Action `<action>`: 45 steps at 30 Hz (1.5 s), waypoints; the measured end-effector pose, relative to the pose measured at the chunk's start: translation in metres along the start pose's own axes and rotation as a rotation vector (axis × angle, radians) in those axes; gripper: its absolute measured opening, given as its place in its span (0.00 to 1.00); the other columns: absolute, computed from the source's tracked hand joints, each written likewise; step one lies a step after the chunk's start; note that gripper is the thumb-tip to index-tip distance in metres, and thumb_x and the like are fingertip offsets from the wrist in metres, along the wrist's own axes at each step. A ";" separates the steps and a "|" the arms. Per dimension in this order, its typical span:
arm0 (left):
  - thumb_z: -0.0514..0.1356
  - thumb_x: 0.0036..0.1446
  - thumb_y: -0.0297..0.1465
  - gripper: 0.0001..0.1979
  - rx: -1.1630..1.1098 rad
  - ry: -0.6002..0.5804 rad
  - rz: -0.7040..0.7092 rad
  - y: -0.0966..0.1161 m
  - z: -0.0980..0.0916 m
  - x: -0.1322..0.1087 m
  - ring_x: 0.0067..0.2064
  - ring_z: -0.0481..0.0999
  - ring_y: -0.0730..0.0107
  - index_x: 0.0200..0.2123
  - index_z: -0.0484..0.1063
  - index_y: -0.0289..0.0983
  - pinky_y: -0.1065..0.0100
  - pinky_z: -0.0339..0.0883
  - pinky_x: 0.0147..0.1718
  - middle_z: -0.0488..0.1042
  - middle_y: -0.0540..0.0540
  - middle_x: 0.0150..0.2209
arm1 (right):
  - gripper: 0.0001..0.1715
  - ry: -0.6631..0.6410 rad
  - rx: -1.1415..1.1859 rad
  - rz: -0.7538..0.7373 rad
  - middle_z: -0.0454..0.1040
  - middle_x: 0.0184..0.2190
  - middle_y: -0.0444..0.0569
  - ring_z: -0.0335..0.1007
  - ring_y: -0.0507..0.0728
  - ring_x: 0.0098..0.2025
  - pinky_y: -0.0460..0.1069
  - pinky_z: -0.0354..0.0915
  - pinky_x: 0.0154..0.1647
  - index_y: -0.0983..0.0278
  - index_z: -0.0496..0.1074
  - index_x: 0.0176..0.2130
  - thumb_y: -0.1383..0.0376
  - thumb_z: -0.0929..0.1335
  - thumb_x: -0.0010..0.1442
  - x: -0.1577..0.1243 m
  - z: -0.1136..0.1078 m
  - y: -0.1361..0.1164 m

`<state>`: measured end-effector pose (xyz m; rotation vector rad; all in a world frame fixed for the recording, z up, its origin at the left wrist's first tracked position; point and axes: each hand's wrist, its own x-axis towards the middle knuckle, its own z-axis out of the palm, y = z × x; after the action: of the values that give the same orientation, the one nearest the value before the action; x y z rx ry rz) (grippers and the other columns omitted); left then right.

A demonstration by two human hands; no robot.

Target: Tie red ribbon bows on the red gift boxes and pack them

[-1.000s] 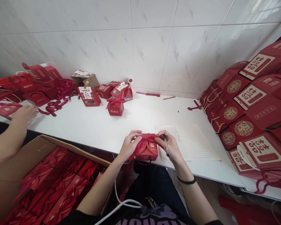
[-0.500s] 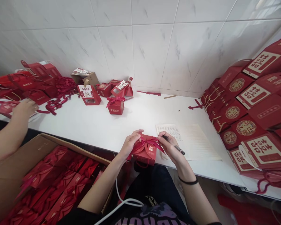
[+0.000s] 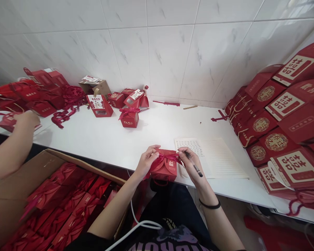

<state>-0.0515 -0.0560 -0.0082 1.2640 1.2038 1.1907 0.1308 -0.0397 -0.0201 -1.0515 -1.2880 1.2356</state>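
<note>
A red gift box (image 3: 164, 170) with gold lettering sits at the table's front edge before me, a crimson ribbon (image 3: 164, 158) tied in a bow on its top. My left hand (image 3: 147, 161) is closed, pinching the ribbon at the box's left side. On the right side my right hand (image 3: 189, 161) pinches the other end of the ribbon, fingers closed. A black pen (image 3: 195, 165) is tucked in that same hand, pointing down to the right. Just beyond it lies an open notebook (image 3: 219, 158) with handwriting on its left page.
An open cardboard carton (image 3: 75, 157) of ribboned red boxes stands at lower left. Stacked red boxes (image 3: 274, 143) fill the right end. Several small boxes (image 3: 129, 118) stand near the wall. At far left, a co-worker's hand (image 3: 27, 122) is over a red item beside piled ribbon (image 3: 61, 118).
Both my hands stay on the ribbon, the right one shifted slightly. The box has turned or moved a little to the right. The co-worker's hand has moved slightly.
</note>
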 end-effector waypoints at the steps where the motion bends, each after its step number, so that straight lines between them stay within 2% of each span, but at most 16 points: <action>1: 0.56 0.53 0.39 0.10 0.043 0.011 0.008 -0.001 -0.002 -0.001 0.52 0.67 0.59 0.30 0.67 0.37 0.62 0.61 0.48 0.66 0.42 0.53 | 0.20 0.050 -0.069 -0.031 0.68 0.27 0.45 0.66 0.54 0.30 0.50 0.64 0.33 0.62 0.66 0.35 0.49 0.68 0.54 0.000 -0.002 -0.001; 4: 0.58 0.51 0.38 0.20 0.215 0.090 0.032 0.001 -0.011 -0.007 0.56 0.63 0.60 0.47 0.62 0.40 0.60 0.59 0.50 0.63 0.42 0.55 | 0.23 0.150 -0.277 -0.124 0.72 0.32 0.51 0.69 0.58 0.35 0.54 0.65 0.39 0.63 0.63 0.41 0.48 0.64 0.57 0.002 -0.020 0.004; 7: 0.61 0.47 0.39 0.21 0.434 0.130 0.017 0.007 -0.023 -0.020 0.52 0.66 0.60 0.44 0.64 0.39 0.60 0.60 0.47 0.67 0.43 0.49 | 0.28 0.285 -0.594 -0.194 0.70 0.33 0.56 0.67 0.63 0.36 0.59 0.63 0.38 0.65 0.59 0.45 0.45 0.60 0.59 0.007 -0.054 0.016; 9: 0.61 0.48 0.41 0.14 0.537 0.034 -0.056 0.012 -0.028 -0.031 0.42 0.70 0.63 0.35 0.67 0.39 0.63 0.62 0.41 0.72 0.47 0.39 | 0.30 0.377 -0.854 -0.250 0.68 0.32 0.60 0.65 0.68 0.37 0.62 0.61 0.37 0.67 0.59 0.44 0.44 0.58 0.59 0.010 -0.078 0.023; 11: 0.57 0.51 0.44 0.14 0.559 -0.114 -0.145 0.015 -0.030 -0.040 0.32 0.69 0.67 0.27 0.67 0.38 0.67 0.61 0.33 0.70 0.50 0.29 | 0.26 0.352 -1.045 -0.285 0.67 0.33 0.64 0.64 0.72 0.39 0.64 0.59 0.37 0.67 0.61 0.42 0.48 0.55 0.61 0.014 -0.095 0.026; 14: 0.53 0.55 0.45 0.18 0.480 -0.261 -0.223 0.019 -0.029 -0.047 0.26 0.64 0.71 0.24 0.65 0.38 0.70 0.57 0.27 0.66 0.52 0.24 | 0.19 0.295 -1.129 -0.315 0.66 0.41 0.68 0.61 0.73 0.46 0.66 0.57 0.42 0.67 0.63 0.45 0.59 0.53 0.63 0.015 -0.100 0.020; 17: 0.53 0.56 0.44 0.17 0.376 -0.302 -0.240 0.022 -0.027 -0.046 0.26 0.63 0.72 0.24 0.65 0.37 0.71 0.57 0.26 0.66 0.52 0.23 | 0.21 0.276 -0.911 -0.331 0.64 0.49 0.65 0.59 0.69 0.52 0.64 0.57 0.48 0.66 0.59 0.52 0.59 0.56 0.63 0.012 -0.081 0.012; 19: 0.53 0.56 0.43 0.17 0.329 -0.293 -0.224 0.024 -0.027 -0.043 0.27 0.65 0.72 0.23 0.66 0.37 0.71 0.59 0.28 0.67 0.52 0.23 | 0.24 0.132 -0.673 -0.205 0.68 0.46 0.60 0.64 0.64 0.47 0.60 0.61 0.46 0.65 0.60 0.52 0.53 0.58 0.62 0.009 -0.061 0.009; 22: 0.53 0.55 0.43 0.17 0.283 -0.270 -0.196 0.024 -0.025 -0.038 0.29 0.67 0.70 0.23 0.67 0.37 0.70 0.61 0.32 0.69 0.50 0.24 | 0.28 -0.121 -0.407 0.083 0.72 0.31 0.52 0.68 0.59 0.35 0.54 0.64 0.37 0.64 0.69 0.36 0.44 0.57 0.60 0.008 -0.032 0.009; 26: 0.54 0.54 0.42 0.17 0.163 -0.230 -0.205 0.017 -0.023 -0.033 0.28 0.67 0.72 0.20 0.67 0.37 0.70 0.61 0.31 0.69 0.50 0.23 | 0.29 -0.219 -0.038 0.262 0.64 0.19 0.43 0.61 0.52 0.23 0.48 0.60 0.26 0.63 0.62 0.21 0.41 0.65 0.51 0.013 -0.012 0.009; 29: 0.58 0.50 0.39 0.15 -0.027 -0.113 -0.224 0.009 -0.031 -0.030 0.29 0.68 0.72 0.18 0.66 0.36 0.69 0.63 0.32 0.70 0.49 0.26 | 0.28 -0.121 0.138 0.253 0.62 0.18 0.41 0.60 0.50 0.23 0.48 0.62 0.28 0.64 0.61 0.20 0.45 0.71 0.45 0.019 -0.021 0.009; 32: 0.61 0.43 0.35 0.11 -0.261 0.155 -0.223 0.003 -0.053 -0.027 0.35 0.71 0.66 0.17 0.67 0.36 0.65 0.66 0.35 0.74 0.46 0.31 | 0.26 0.140 0.173 0.197 0.61 0.16 0.41 0.62 0.53 0.23 0.52 0.66 0.31 0.63 0.62 0.20 0.47 0.73 0.41 0.026 -0.050 0.014; 34: 0.61 0.40 0.34 0.12 -0.372 0.311 -0.206 0.004 -0.070 -0.026 0.38 0.71 0.64 0.13 0.63 0.36 0.63 0.67 0.36 0.75 0.45 0.32 | 0.23 0.281 0.193 0.157 0.62 0.16 0.42 0.64 0.55 0.23 0.54 0.68 0.33 0.61 0.63 0.20 0.49 0.73 0.42 0.029 -0.071 0.016; 36: 0.59 0.40 0.33 0.17 -0.415 0.364 -0.165 0.010 -0.084 -0.025 0.40 0.71 0.62 0.10 0.55 0.36 0.63 0.67 0.37 0.76 0.45 0.33 | 0.18 0.327 0.213 0.125 0.67 0.20 0.46 0.68 0.57 0.27 0.56 0.69 0.35 0.61 0.64 0.22 0.53 0.73 0.45 0.031 -0.087 0.014; 41: 0.58 0.43 0.34 0.19 -0.447 0.256 -0.017 0.043 -0.085 -0.010 0.38 0.72 0.61 0.10 0.52 0.37 0.60 0.68 0.38 0.74 0.45 0.29 | 0.17 0.192 0.316 0.037 0.74 0.31 0.51 0.71 0.63 0.41 0.59 0.67 0.46 0.62 0.68 0.26 0.52 0.72 0.48 0.039 -0.078 -0.025; 45: 0.58 0.45 0.37 0.11 -0.461 0.074 0.119 0.078 -0.061 0.017 0.36 0.73 0.62 0.16 0.65 0.38 0.59 0.68 0.40 0.72 0.47 0.26 | 0.21 0.040 0.380 -0.085 0.73 0.26 0.47 0.72 0.59 0.36 0.59 0.66 0.48 0.62 0.68 0.23 0.47 0.72 0.47 0.053 -0.040 -0.071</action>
<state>-0.1090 -0.0391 0.0723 0.9582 0.8455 1.5093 0.1693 0.0102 0.0538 -0.7370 -1.0050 1.3226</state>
